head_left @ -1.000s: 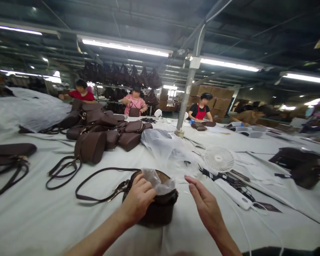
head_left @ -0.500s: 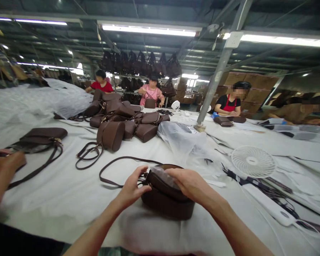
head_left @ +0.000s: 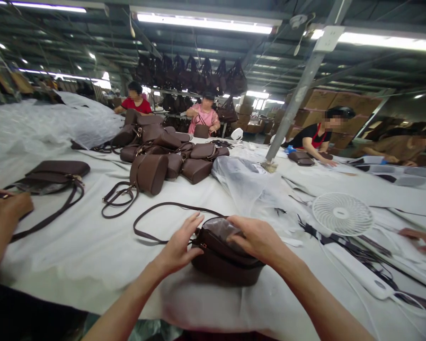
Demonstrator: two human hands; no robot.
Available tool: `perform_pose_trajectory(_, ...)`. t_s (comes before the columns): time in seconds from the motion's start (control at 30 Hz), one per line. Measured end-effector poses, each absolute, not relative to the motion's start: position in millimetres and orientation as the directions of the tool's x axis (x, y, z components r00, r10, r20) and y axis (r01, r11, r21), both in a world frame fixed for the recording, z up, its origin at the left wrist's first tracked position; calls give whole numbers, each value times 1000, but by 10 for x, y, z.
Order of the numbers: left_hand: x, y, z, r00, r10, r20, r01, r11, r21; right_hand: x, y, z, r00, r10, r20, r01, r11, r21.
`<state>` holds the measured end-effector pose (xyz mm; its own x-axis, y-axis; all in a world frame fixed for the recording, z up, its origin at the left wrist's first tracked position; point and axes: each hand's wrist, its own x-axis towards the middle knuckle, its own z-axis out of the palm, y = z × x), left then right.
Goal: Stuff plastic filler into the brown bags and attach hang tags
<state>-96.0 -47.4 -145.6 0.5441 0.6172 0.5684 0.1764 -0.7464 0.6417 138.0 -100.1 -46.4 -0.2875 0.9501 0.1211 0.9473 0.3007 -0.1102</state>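
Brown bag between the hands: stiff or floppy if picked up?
The bag probably holds its shape: its walls stand without visible sagging. The strap would likely flop and trail: it lies in a loose curve. The plastic in the open top may shift easily, as it looks thin and filmy.

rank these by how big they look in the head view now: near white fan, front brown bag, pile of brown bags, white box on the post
1. Pile of brown bags
2. Front brown bag, partly covered
3. Near white fan
4. White box
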Motion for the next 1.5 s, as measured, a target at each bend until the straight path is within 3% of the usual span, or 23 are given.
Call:
perform_pose_trajectory(0.1, -853, -721, -1230, 528, 378, 760, 226, -926, 303, 1380, -1027, -413, -294, 944, 149, 947, 309, -89)
perform_pose_trajectory(0.17, -722, -870, -1101, 608, 308, 732, 257, -948, 185, 1404, -1007, -400, -314, 936, 159, 939, 331, -96)
perform_pose_trajectory(0.27, -548, -981, -1062, 677, 311, 667, 298, -945, 138, 1453, -963, -389, -234, 955, 180, 963, 253, -92)
perform_pose_trajectory(0.37, -501, -979, -1158, 653, 283, 703, 278, -952, 126, 1479, -998, -348, -163, 970, 181, 977, 184, -104)
perform_pose_trajectory(0.57, -523, -958, -1212, 632, 240, 737, 285, -956, 67, 1499, -1167, -233, -436, 899, 38, 856, 428, -289)
perform_pose_trajectory(0.73, -538, -939, -1193, 600, 189, 778, 295, -956, 5, 1465, -1045, -340, -186, 982, -24, 980, 187, 62)
perform_pose_trajectory(0.8, -639, -918, -1245, 488, 262, 833, 346, -934, 91, 1464, -1050, -401, -186, 982, 16, 979, 184, 86)
perform_pose_trajectory(0.87, -795, -898, -1345, 316, 455, 832, 372, -866, 333, 1504, -1107, -450, -293, 949, 113, 955, 295, -1)
perform_pose_trajectory(0.9, -881, -889, -1413, 245, 595, 765, 365, -788, 496, 1539, -1142, -469, -348, 921, 178, 931, 361, -50)
perform_pose_trajectory(0.97, -1031, -863, -1576, 192, 848, 494, 321, -530, 785, 1619, -1193, -495, -389, 874, 292, 894, 434, -109)
perform_pose_trajectory(1.07, -1112, -766, -1833, 255, 965, 61, 252, -128, 959, 1716, -1195, -522, -336, 876, 345, 903, 403, -145)
perform_pose_trajectory(1.17, -1007, -573, -1969, 301, 944, -136, 65, 122, 990, 1752, -1152, -563, -331, 915, 231, 908, 375, -185)
perform_pose_trajectory(1.27, -851, -359, -1904, 441, 876, -196, -161, 292, 943, 1748, -1129, -623, -337, 934, 117, 914, 355, -195)
perform_pose_trajectory(1.37, -784, -224, -1733, 567, 810, -148, -316, 380, 869, 1738, -1131, -669, -323, 940, 109, 919, 339, -200)
perform_pose_trajectory(1.5, -862, -126, -1556, 606, 790, 88, -621, 402, 673, 1734, -1129, -685, -311, 940, 142, 916, 336, -217)
